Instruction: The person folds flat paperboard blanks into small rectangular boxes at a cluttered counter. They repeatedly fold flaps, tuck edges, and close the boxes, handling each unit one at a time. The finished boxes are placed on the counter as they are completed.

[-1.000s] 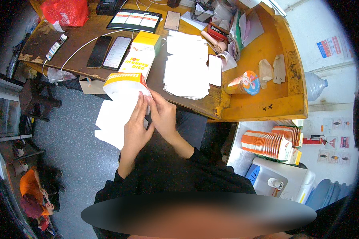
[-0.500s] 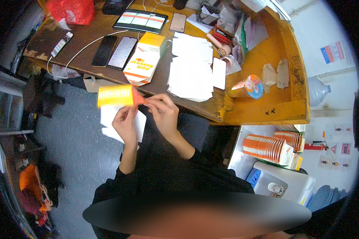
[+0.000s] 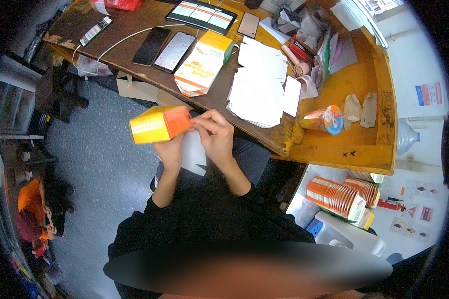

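Observation:
In front of me, past the desk's near edge, I hold a yellow and orange folding carton with pale printed lines. My left hand is closed on it from below, its fingers partly hidden by the carton. At the orange end, my right hand pinches the edge between thumb and fingers. Beneath both hands hangs or lies a white notched piece of card; whether it joins the carton I cannot tell. On the desk lies another carton, flattened, white, yellow and orange, beside a stack of white card blanks.
The brown wooden desk also bears two phones, a tablet, a white cable and a lidded cup. Rows of orange-edged cartons stand at right. A person in orange is at far left.
My hands have turned the carton, so more of its orange end shows. My right hand has shifted slightly right with it. The whole view has swung a little.

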### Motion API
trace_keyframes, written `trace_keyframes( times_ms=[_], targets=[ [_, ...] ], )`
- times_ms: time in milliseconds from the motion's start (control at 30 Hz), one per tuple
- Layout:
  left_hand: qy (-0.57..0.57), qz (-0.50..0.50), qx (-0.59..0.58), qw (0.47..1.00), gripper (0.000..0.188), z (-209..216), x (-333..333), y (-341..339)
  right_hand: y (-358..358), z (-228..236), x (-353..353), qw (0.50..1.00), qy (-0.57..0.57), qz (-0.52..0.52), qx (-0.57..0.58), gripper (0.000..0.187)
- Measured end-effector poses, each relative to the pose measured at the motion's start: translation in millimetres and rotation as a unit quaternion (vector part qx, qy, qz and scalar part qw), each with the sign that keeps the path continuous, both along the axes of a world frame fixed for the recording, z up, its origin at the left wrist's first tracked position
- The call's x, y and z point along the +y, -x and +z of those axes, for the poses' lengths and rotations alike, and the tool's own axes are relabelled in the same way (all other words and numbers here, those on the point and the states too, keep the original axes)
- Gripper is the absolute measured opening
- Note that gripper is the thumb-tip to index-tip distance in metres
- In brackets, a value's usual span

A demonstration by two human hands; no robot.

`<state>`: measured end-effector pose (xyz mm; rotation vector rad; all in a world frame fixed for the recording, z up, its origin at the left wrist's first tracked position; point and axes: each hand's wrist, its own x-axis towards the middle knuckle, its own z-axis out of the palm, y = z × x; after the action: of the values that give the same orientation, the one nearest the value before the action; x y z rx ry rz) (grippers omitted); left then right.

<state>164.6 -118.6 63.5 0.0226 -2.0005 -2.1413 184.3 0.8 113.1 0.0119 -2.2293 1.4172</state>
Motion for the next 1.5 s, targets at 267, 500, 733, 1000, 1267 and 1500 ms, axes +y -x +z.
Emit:
trace_keyframes(
  times_ms=[267, 500, 733, 1000, 1267, 1500],
  targets=[
    [0.019, 0.015, 0.014, 1.0, 0.027, 13.2, -3.8, 2.2, -5.3, -2.5, 13.4, 0.947, 0.224, 0.169, -0.158, 0.049],
    [-0.035, 0.138, 0.015, 0.99, 0.018, 29.1, -2.9, 1.4, -29.4, -25.2, -14.1, 0.947, 0.061, 0.223, -0.225, 0.067],
    [-0.036, 0.108, 0.017, 0.993, 0.024, 34.1, -10.9, 2.9, -27.8, -53.5, -32.7, 0.987, -0.006, 0.082, -0.141, 0.018],
    [0.339, -0.182, 0.182, 0.905, 0.061, 44.6, -15.2, -1.2, 1.9, -18.7, 13.8, 0.945, 0.312, 0.018, -0.095, 0.023],
    [0.306, -0.107, 0.242, 0.915, 0.038, 9.7, 13.2, 2.7, 3.9, -4.2, 32.3, 0.946, 0.301, -0.025, -0.116, 0.019],
    [0.069, -0.071, -0.04, 0.994, 0.02, -3.9, 10.1, 2.2, -4.7, 4.8, 30.4, 0.995, -0.1, -0.026, 0.016, 0.022]
  ],
)
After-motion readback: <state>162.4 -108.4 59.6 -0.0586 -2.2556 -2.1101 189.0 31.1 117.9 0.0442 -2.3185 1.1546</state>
